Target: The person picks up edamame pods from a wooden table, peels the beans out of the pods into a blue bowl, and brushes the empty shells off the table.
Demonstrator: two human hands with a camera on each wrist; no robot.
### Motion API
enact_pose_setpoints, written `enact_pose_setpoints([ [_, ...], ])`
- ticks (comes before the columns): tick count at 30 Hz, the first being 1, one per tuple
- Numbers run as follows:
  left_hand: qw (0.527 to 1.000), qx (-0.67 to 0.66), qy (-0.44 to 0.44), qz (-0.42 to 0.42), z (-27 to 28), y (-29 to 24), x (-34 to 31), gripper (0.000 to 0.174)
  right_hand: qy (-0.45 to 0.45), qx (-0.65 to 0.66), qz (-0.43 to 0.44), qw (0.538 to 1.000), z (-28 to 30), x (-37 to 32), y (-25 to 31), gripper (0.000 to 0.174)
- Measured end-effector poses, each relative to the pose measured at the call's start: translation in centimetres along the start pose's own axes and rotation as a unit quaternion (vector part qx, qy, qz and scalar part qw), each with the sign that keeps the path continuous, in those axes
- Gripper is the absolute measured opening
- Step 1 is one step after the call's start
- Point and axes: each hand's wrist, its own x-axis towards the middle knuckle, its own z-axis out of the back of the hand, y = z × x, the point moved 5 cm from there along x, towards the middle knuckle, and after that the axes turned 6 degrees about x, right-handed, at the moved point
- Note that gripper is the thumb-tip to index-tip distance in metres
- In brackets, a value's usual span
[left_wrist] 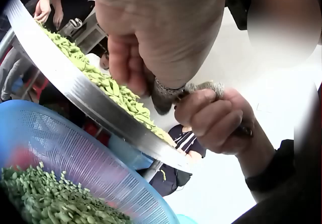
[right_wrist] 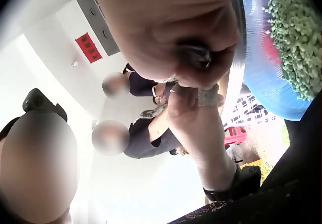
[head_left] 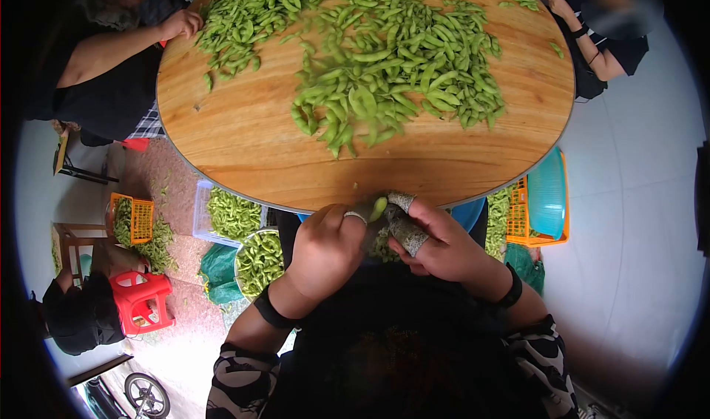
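Note:
Over the table's near edge, my left hand (head_left: 325, 249) pinches a green edamame pod (head_left: 379, 207) at the fingertips. My right hand (head_left: 447, 245) meets it there, thumb and forefinger wrapped in grey finger covers (head_left: 408, 234). In the left wrist view, the curled fingers of the right hand grip a dark shiny object (left_wrist: 244, 131); I cannot tell its kind. A grey cover (left_wrist: 163, 97) is also on a digit of the left hand. Below both hands, a blue mesh basket (left_wrist: 151, 196) holds shelled green beans (left_wrist: 60, 199).
Loose edamame pods (head_left: 399, 56) are heaped on the round wooden table (head_left: 244, 138). People sit at its far left and right. A crate of pods (head_left: 233, 212) and a bowl (head_left: 259, 264) stand at left, a red stool (head_left: 140, 301) beyond. Orange crates (head_left: 518, 212) stand at right.

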Motion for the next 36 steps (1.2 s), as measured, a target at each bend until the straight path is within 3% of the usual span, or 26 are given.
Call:
enact_pose_setpoints([
  [1, 0.991, 0.116, -0.033, -0.062, 0.2, -0.7, -0.1, 0.023, -0.007, -0.071, 0.051, 0.996, -0.1, 0.0, 0.4, 0.030],
  [2, 0.991, 0.117, -0.033, -0.063, 0.4, -0.8, -0.1, 0.023, -0.006, -0.071, 0.052, 0.996, 0.0, 0.0, 0.4, 0.030],
  [3, 0.994, -0.090, 0.019, 0.052, 0.6, 0.1, 0.1, 0.017, 0.011, -0.047, 0.036, 0.998, 0.3, 0.0, 0.2, 0.031],
  [4, 0.939, -0.293, 0.071, 0.163, 0.3, 0.7, 0.0, 0.010, 0.027, -0.023, 0.019, 0.999, 0.5, 0.0, 0.0, 0.033],
  [5, 0.828, -0.479, 0.119, 0.267, -0.5, 1.0, -0.5, 0.005, 0.026, -0.023, 0.018, 0.999, 0.8, -0.3, 0.2, 0.033],
  [6, 0.827, -0.480, 0.118, 0.268, -0.6, 1.5, -0.7, 0.005, 0.048, 0.037, -0.003, 0.998, 0.7, -0.5, 0.3, 0.032],
  [8, 0.659, -0.679, 0.177, 0.271, -1.4, 2.0, -1.3, 0.010, 0.070, 0.098, -0.024, 0.992, 0.5, -0.5, 0.3, 0.032],
  [9, 0.660, -0.678, 0.177, 0.271, -1.6, 1.8, -1.4, 0.010, 0.056, -0.002, 0.072, 0.996, 0.6, -0.2, 0.9, 0.034],
  [10, 0.731, -0.597, 0.174, 0.280, -1.8, 1.8, -1.5, 0.013, 0.039, -0.102, 0.165, 0.980, 0.6, -0.1, 1.5, 0.037],
  [11, 0.794, -0.509, 0.170, 0.285, -1.9, 1.8, -1.6, 0.016, 0.038, -0.101, 0.165, 0.980, 0.6, 0.0, 1.2, 0.037],
  [12, 0.793, -0.509, 0.172, 0.285, -2.0, 1.5, -1.6, 0.016, -0.036, -0.245, 0.227, 0.942, 0.9, -0.1, 1.5, 0.041],
  [13, 0.861, -0.436, 0.174, 0.197, -1.4, 0.8, -1.1, 0.017, -0.109, -0.382, 0.283, 0.873, 0.9, -0.3, 1.8, 0.045],
  [14, 0.913, -0.356, 0.171, 0.105, -0.9, 0.0, -0.8, 0.019, -0.110, -0.381, 0.282, 0.873, 0.8, -0.1, 1.7, 0.045],
  [16, 0.926, -0.326, 0.170, 0.081, -1.0, 0.0, -0.8, 0.020, -0.131, -0.496, 0.374, 0.773, -0.1, -0.4, 2.3, 0.048],
  [21, 0.944, -0.271, 0.171, 0.077, -0.9, 0.1, -1.2, 0.018, -0.114, -0.540, 0.319, 0.771, -0.6, 0.0, 1.8, 0.040],
  [23, 0.869, -0.404, 0.213, 0.187, -1.1, 0.4, -1.5, 0.016, -0.097, -0.537, 0.318, 0.775, -0.6, 0.3, 1.8, 0.039],
  [24, 0.870, -0.405, 0.212, 0.187, -1.1, 0.5, -1.5, 0.016, -0.090, -0.539, 0.322, 0.773, -0.7, 0.6, 1.8, 0.039],
  [29, 0.917, -0.330, 0.182, 0.132, -0.9, 0.9, -1.6, 0.015, -0.119, -0.579, 0.297, 0.750, -2.0, 1.0, 1.3, 0.035],
  [32, 0.943, -0.272, 0.165, 0.095, -0.9, 1.5, -2.2, 0.015, -0.141, -0.573, 0.325, 0.739, -2.1, 1.2, 1.3, 0.030],
  [36, 0.939, -0.285, 0.159, 0.106, -0.2, 2.0, -2.8, 0.018, -0.173, -0.561, 0.318, 0.744, -1.8, 1.4, 1.6, 0.028],
])
